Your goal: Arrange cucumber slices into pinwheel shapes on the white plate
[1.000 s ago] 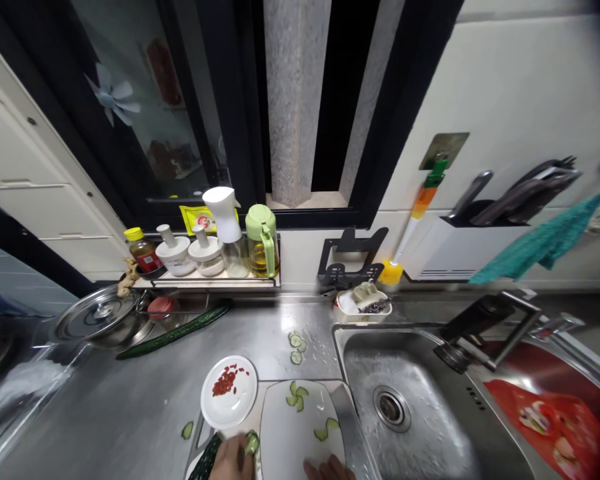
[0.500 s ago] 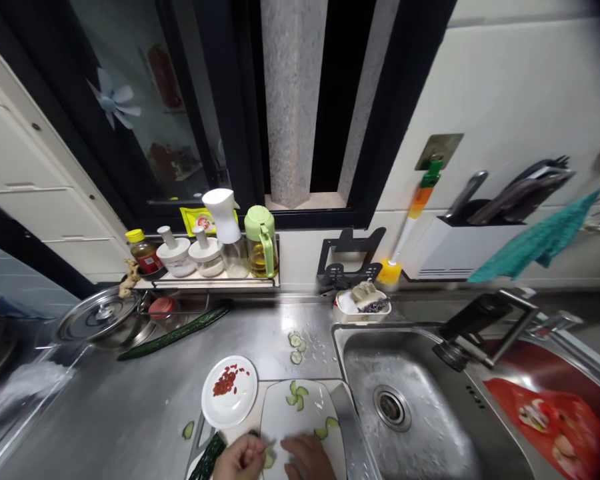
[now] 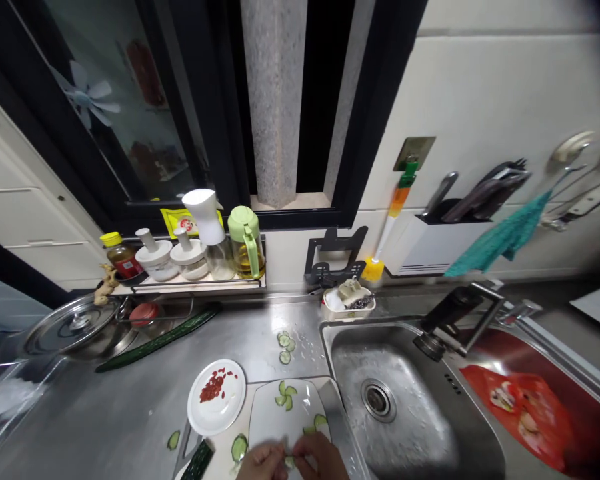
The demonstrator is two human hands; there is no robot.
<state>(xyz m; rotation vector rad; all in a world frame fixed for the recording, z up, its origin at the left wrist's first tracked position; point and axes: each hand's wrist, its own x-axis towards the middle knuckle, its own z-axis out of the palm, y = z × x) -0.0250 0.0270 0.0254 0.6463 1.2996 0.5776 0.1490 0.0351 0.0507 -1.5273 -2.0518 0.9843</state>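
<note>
At the near edge of a white square plate (image 3: 263,417), my left hand (image 3: 263,461) and my right hand (image 3: 323,459) meet with fingers pinched. A small pale-green cucumber slice (image 3: 289,461) shows between the fingertips, partly hidden by them. Cut cucumber slices (image 3: 288,403) form a pinwheel on the plate's far part; more pieces (image 3: 320,421) lie at its right side, just beyond my right hand. Left of my left hand, a round cucumber slice (image 3: 239,447) rests on the cutting board (image 3: 225,460), near a dark cucumber chunk (image 3: 199,460).
A round white plate (image 3: 195,407) of red berries stands to the left. Loose slices (image 3: 285,358) lie behind on the steel counter, and one slice (image 3: 173,439) at left. A whole cucumber (image 3: 155,345) lies farther back. The sink (image 3: 400,380) is at right.
My right hand has gone from spread over the plate to a pinch against my left hand. My left hand has moved right relative to the board, uncovering a round slice. The view has shifted right.
</note>
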